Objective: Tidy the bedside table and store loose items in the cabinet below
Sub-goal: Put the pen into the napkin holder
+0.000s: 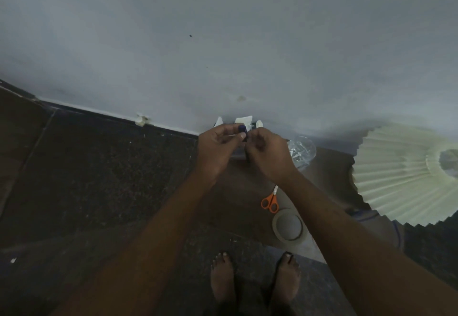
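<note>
Both my hands meet above the far edge of the brown bedside table [243, 191]. My left hand [218, 147] pinches a small dark blue object [242, 129] between thumb and fingers. My right hand [267, 152] has its fingers curled at the same object, apparently holding its dark lower part. What the object is I cannot make out. Orange-handled scissors [270, 201] and a roll of tape [288, 225] lie on the table under my right forearm. The cabinet below is hidden.
A clear glass [303, 150] stands at the back of the table beside a pleated cream lampshade [401, 179]. White paper scraps [244, 119] sit by the grey wall. Dark speckled floor lies to the left. My feet [255, 281] stand close to the table.
</note>
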`<state>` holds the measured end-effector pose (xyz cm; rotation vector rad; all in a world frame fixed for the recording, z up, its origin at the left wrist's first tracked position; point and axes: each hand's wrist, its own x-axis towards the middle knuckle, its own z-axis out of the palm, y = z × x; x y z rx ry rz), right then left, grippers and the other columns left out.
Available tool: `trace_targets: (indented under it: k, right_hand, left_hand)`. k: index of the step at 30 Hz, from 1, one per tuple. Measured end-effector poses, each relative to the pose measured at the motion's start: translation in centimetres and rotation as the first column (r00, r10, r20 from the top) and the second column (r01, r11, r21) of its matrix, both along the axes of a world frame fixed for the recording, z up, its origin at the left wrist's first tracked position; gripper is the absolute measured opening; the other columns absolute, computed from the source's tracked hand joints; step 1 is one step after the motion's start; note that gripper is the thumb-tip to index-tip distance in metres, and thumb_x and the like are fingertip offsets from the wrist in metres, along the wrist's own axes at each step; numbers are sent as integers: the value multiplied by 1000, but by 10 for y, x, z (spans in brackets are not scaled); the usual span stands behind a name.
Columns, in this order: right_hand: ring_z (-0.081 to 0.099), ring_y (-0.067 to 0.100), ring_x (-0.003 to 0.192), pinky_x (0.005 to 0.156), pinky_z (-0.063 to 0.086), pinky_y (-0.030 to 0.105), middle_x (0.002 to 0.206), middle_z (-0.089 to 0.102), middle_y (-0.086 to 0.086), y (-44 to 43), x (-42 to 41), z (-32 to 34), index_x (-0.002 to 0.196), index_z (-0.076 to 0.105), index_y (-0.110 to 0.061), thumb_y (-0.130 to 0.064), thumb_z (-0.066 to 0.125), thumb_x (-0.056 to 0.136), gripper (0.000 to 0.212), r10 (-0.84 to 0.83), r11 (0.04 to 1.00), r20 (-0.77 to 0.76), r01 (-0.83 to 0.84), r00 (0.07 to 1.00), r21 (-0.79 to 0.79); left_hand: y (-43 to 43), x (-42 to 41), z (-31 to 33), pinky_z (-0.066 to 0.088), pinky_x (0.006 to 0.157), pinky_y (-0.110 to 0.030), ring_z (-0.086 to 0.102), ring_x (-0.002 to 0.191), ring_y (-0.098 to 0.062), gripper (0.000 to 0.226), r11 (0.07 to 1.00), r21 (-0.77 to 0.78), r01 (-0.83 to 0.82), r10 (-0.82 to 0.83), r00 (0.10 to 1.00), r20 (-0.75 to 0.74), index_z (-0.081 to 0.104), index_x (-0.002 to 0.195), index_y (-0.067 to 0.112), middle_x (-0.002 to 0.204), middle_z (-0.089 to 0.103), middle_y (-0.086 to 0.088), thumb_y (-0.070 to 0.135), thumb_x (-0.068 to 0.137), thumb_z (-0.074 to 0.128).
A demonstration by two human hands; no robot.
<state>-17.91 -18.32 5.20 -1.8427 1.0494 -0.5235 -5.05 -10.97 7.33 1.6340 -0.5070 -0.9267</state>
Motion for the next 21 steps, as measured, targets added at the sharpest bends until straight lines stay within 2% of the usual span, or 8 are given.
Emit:
trace_targets:
  k: [2,4,9,11,13,15,18,21]
  right_hand:
    - [60,-18,69,61,37,-2,69,62,-25,-5,8,0,86,65,-28,-20,71,85,10,10,1000,-5,-10,1000,-10]
    - [62,-7,69,62,38,-2,75,66,-17,-10,13,-3,89,70,-22,-19,71,87,4,13,1000,-36,-14,999,-22]
    - [63,9,71,62,38,-3,88,74,1,-17,24,-10,97,74,-14,-15,71,90,8,20,996,-81,-27,997,-82]
    - [67,16,74,61,41,5,89,75,3,-17,27,-14,97,74,-15,-17,69,90,8,18,993,-122,-32,992,-114]
    - [70,28,81,68,52,29,90,77,8,-16,28,-20,99,73,-15,-20,67,91,11,10,989,-171,-34,985,-141]
    - [70,36,82,68,56,42,88,76,13,-15,29,-25,100,72,-14,-24,64,93,15,9,982,-214,-49,977,-181]
    - [69,42,81,63,54,42,84,75,15,-13,32,-33,97,72,-16,-30,61,94,19,15,973,-285,-79,958,-215]
    - [69,42,84,67,56,43,88,75,15,-11,36,-40,102,71,-19,-37,56,95,24,39,976,-371,-115,928,-186]
  left_hand:
    - [-3,5,2,62,83,-29,76,89,-21,23,1000,10,-6,6,999,35,77,109,2,100,79,-15,-2,87,74]
    - [-6,9,0,60,77,-22,76,87,-18,22,1000,14,-11,10,997,72,77,109,2,97,79,-12,-1,87,74]
    - [-12,17,-9,59,79,-18,76,87,-12,21,1000,31,3,-7,991,131,78,108,2,97,79,-8,-1,87,74]
    - [-13,19,-14,60,82,-22,77,89,-13,20,999,48,11,-18,989,148,78,107,3,96,79,-6,3,87,76]
    - [-13,20,-20,62,87,-31,77,91,-15,19,997,76,20,-32,987,159,79,105,6,97,79,-4,8,86,78]
    - [-13,22,-26,62,90,-39,77,93,-17,16,993,111,33,-52,984,173,79,103,9,98,79,-4,10,86,78]
    - [-13,22,-34,62,89,-42,77,90,-16,15,986,162,39,-72,976,208,79,102,13,96,78,-2,11,87,77]
    - [-14,21,-39,62,88,-41,76,86,-14,16,974,225,38,-97,961,260,80,102,13,91,78,0,13,86,77]
